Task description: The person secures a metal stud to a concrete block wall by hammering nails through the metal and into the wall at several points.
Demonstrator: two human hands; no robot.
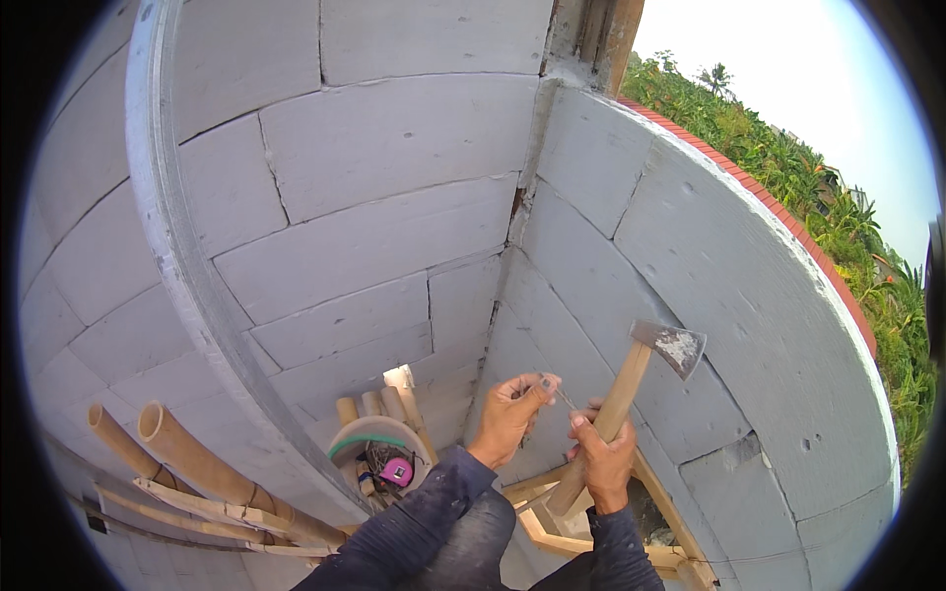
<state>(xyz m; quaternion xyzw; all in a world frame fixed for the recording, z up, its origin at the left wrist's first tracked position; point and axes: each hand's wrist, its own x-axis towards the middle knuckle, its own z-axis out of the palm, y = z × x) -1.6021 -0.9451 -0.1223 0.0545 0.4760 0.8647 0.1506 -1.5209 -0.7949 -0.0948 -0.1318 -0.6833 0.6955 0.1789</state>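
My right hand (603, 455) is wrapped round the wooden handle of a hatchet (628, 382), whose dark, worn blade points up and to the right. The thumb and fingertips of that hand also meet near a thin, nail-like piece (566, 398) that lies between both hands. Just to the left, my left hand (512, 419) is closed in a pinch, with slim metal bits showing at its fingertips and below the palm. Whether these are nails or wire is too small to tell.
Grey block walls (384, 148) meet in a corner ahead. A bucket (414, 433) holds tools and a pink tape measure (397, 472). Bamboo poles (187, 448) lean at lower left, near a metal post (163, 207). A wooden frame (670, 497) sits below my hands.
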